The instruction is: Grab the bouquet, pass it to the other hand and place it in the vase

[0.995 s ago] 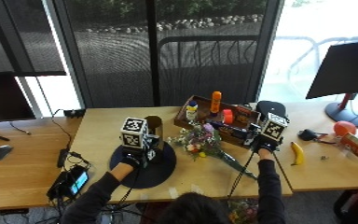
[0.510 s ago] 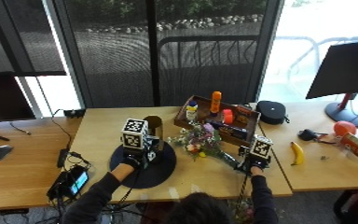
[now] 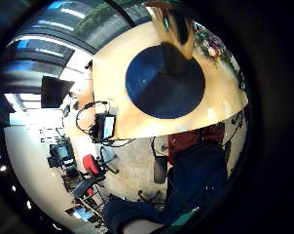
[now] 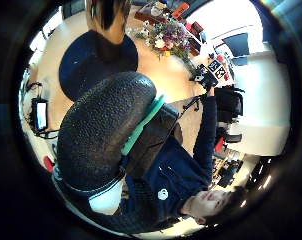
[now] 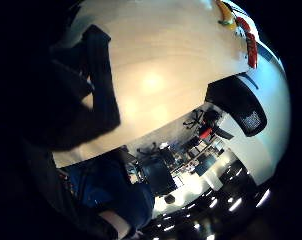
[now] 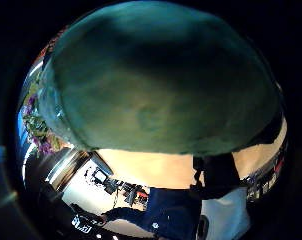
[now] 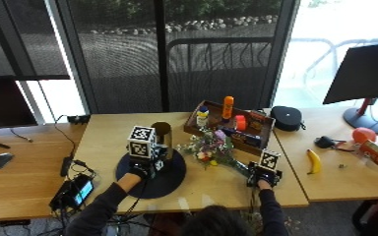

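So the bouquet [image 7: 214, 148] is lying flat on the table [image 7: 104, 135], a bit right of the middle, with its long axis running diagonally: blooms point toward the back and left, stems trail toward the front right corner. The flower end sits just in front of the tray [image 7: 241, 145] of bottles and just right of the round dark mat [image 7: 151, 181]. The vase [image 7: 162, 132] stands upright at the back of that mat, well short of the blooms. The right hand [image 7: 263, 174] is down at the stem end near the table's front edge, but I can't tell whether the fingers are round the stems or not. The left hand [image 7: 141, 166] hovers over the mat right by the vase, and its fingers aren't readable either. A banana [image 7: 314, 161] lies on the next table over, to the right.
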{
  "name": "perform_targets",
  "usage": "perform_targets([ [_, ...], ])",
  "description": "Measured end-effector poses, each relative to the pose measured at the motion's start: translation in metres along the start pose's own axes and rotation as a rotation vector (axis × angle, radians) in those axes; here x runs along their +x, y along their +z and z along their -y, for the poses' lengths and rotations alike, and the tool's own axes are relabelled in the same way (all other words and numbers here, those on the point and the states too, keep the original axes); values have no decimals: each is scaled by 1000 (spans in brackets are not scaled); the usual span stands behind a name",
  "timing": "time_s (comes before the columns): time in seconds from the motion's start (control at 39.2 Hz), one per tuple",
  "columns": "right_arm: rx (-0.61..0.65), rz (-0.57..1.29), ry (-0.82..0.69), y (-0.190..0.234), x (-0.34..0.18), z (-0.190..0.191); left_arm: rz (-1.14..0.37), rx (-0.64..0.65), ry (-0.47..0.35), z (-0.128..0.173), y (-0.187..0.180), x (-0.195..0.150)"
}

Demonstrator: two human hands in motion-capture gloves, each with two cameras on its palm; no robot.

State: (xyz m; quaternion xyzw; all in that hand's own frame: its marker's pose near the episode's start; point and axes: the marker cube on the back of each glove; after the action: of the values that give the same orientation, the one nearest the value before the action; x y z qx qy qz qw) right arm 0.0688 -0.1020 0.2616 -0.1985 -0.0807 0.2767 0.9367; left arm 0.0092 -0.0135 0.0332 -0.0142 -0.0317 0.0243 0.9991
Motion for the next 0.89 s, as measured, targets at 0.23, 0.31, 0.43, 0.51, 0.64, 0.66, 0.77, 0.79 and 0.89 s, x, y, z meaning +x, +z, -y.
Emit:
perform_targets([
  [0.23,-15,21,13,2,-8,-8,8,-1,3,-4,-2,3],
  [0.31,32,72,62,1,-9,-6,10,6,0,-6,-4,2],
  [0.43,-25,124,72,8,-12,-5,3,4,7,-8,-6,2],
  [0.51,105,174,62,17,-15,19,4,-4,9,-12,-8,3],
  [0.64,209,238,66,23,-15,21,7,-10,-1,-3,0,1],
  [0.66,235,252,78,20,-14,16,6,-13,-1,-2,0,1],
  [0.77,304,398,18,15,-22,15,-6,-26,8,2,2,6],
  [0.79,292,439,6,15,-25,14,-12,-29,14,2,3,9],
  [0.89,142,551,73,15,-29,3,-43,-36,53,5,3,24],
])
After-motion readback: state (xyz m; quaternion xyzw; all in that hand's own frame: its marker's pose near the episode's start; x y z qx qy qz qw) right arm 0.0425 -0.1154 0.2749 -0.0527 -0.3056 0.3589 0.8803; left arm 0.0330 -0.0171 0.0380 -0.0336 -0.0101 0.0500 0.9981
